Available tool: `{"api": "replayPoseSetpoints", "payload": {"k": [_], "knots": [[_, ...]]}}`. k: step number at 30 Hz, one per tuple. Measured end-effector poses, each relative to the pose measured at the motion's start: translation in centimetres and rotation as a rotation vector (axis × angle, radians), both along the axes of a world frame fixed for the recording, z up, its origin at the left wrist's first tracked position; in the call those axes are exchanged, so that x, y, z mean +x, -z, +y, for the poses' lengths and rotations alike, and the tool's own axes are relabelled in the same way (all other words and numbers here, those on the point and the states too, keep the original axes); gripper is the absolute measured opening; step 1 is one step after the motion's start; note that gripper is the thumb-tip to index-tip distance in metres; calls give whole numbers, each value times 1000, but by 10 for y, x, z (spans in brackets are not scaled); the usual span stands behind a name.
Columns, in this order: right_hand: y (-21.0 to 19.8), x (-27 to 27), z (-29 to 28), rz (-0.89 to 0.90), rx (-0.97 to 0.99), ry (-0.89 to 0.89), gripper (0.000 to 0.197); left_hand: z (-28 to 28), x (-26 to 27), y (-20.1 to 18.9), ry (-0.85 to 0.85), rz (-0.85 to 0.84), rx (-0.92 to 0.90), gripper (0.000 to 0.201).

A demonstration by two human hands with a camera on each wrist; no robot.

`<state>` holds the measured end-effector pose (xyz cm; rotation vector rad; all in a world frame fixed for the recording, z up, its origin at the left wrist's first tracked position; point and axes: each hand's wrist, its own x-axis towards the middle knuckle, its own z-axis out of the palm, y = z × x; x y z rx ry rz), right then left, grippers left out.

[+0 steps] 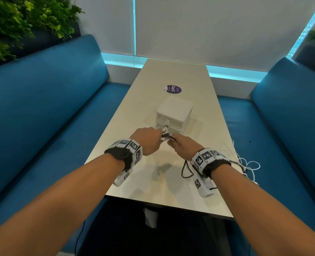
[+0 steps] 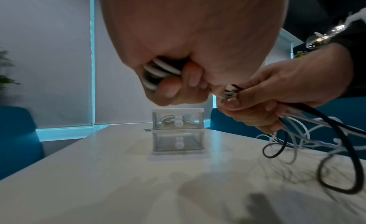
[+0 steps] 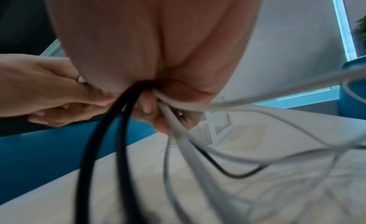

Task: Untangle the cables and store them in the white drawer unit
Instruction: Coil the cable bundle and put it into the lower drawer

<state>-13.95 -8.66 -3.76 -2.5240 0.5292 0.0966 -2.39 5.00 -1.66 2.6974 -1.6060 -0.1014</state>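
Both hands hover above the white table [image 1: 134,111], just in front of the white drawer unit [image 1: 174,112]. My left hand [image 1: 149,140] grips a coiled bundle of white and black cable [image 2: 156,71] in its curled fingers. My right hand [image 1: 183,146] grips a bunch of black cable [image 3: 103,149] and white cables [image 3: 198,157] that trail down to the table. The two hands meet at the cable ends [image 1: 165,133]. In the left wrist view the drawer unit [image 2: 177,132] has two closed drawers; the upper one holds a cable.
Loose white cable loops [image 1: 249,163] hang over the table's right edge, and a black loop [image 1: 186,170] lies beside my right wrist. A purple round sticker [image 1: 174,89] lies beyond the drawer unit. Blue benches [image 1: 42,108] flank the table.
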Motion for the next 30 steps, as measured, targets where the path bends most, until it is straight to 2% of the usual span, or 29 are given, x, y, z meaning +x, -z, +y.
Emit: {"api": "replayPoseSetpoints", "payload": {"k": [4, 8, 11, 15, 17, 21, 23, 25, 28, 30], "knots": [[2, -4, -1, -62, 40, -16, 15, -1, 25, -9, -121, 1, -148, 23], [10, -11, 0, -2, 70, 43, 21, -3, 33, 7, -230, 161, -243, 24], [13, -11, 6, -43, 37, 77, 25, -11, 22, 27, -306, 432, -352, 35], [13, -5, 18, -184, -17, 69, 34, -17, 2, 41, -499, 998, -567, 49], [9, 2, 25, -223, -5, 55, 35, -22, -9, 41, -520, 1222, -672, 52], [4, 9, 33, -209, 39, 33, 36, -27, -18, 34, -557, 1511, -790, 60], [8, 8, 31, -173, 51, 28, 33, -26, -16, 33, -596, 1626, -811, 48], [11, 5, 31, -146, 54, 31, 27, -22, -16, 31, -577, 1605, -785, 45], [9, 6, 36, -53, 8, -17, 25, -23, -19, 33, -466, 1269, -665, 50], [6, 9, 39, -32, -20, -83, 27, -26, -21, 34, -497, 1163, -665, 41]]}}
